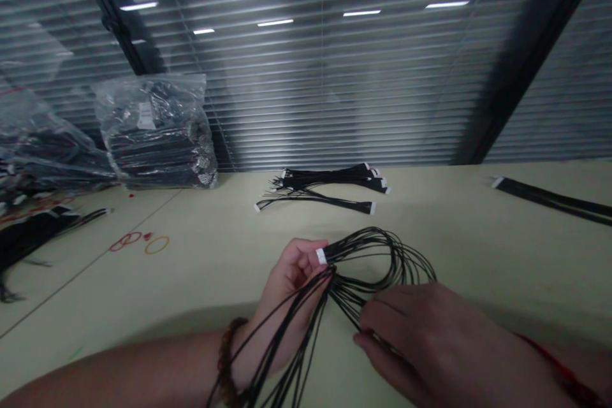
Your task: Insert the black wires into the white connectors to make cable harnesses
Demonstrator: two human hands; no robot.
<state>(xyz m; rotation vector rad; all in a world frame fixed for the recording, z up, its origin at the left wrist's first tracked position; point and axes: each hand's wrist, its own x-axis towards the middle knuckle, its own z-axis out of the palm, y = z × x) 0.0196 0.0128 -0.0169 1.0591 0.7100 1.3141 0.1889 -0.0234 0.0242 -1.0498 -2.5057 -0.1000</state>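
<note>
My left hand (299,274) is closed on a bundle of thin black wires with a white connector (321,257) at one end. From the connector the wire bundle (382,236) loops out to the right and comes back to the left hand. Loose lengths of it hang down over my left wrist toward the lower edge. My right hand (415,331) closes its fingers round the wires on the right side of the loop. The tips of its fingers are partly hidden behind the hand.
Black wire harnesses (329,182) with white connectors lie at the back middle, more black cables (554,197) at the right. Clear plastic bags (157,134) of cables stand back left. Rubber bands (157,245) and a dark cable pile (29,236) lie left. A glass wall with blinds (344,95) borders the table.
</note>
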